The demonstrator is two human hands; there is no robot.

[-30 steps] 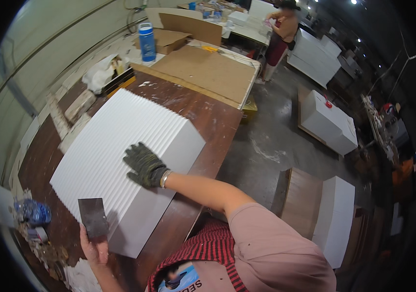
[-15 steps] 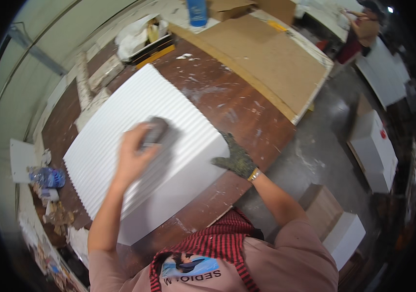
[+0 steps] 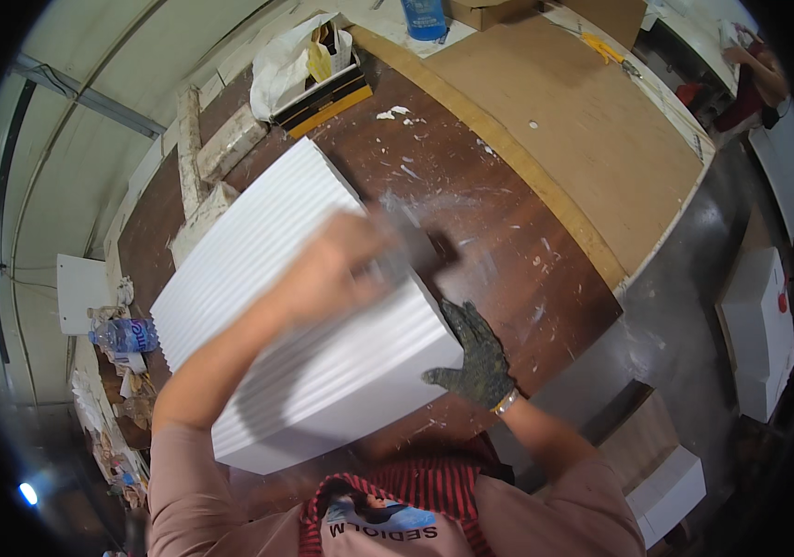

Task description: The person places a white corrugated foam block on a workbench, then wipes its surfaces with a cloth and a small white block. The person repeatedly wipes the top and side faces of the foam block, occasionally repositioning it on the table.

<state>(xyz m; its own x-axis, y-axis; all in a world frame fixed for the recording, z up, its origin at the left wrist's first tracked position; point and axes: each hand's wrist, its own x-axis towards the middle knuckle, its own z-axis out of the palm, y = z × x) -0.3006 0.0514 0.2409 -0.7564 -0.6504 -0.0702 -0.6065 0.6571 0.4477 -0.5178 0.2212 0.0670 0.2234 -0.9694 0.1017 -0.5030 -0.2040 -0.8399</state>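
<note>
A white block with a ribbed top (image 3: 258, 251) lies at a slant on the brown worktable (image 3: 546, 278). My bare left hand (image 3: 337, 260), smeared by motion, is closed round a dark grey hand-sized block (image 3: 406, 243) at the far right edge of the ribbed top. What kind of tool this is I cannot make out. My right hand (image 3: 476, 357), in a dark patterned glove, clasps the white block's near right corner. Its thumb lies on the smooth front face and its fingers stretch along the right side.
A box with a white bag (image 3: 290, 70) sits at the back left, with a blue container (image 3: 425, 19) further right. Brown board (image 3: 573, 121) covers the far right. A plastic bottle (image 3: 126, 336) lies left. Cartons (image 3: 671, 487) stand on the floor; a person (image 3: 754, 74) is far off.
My left hand has swept the grey block rightward across the ribs to the far right edge. My right hand remains at the corner. The whole view has shifted.
</note>
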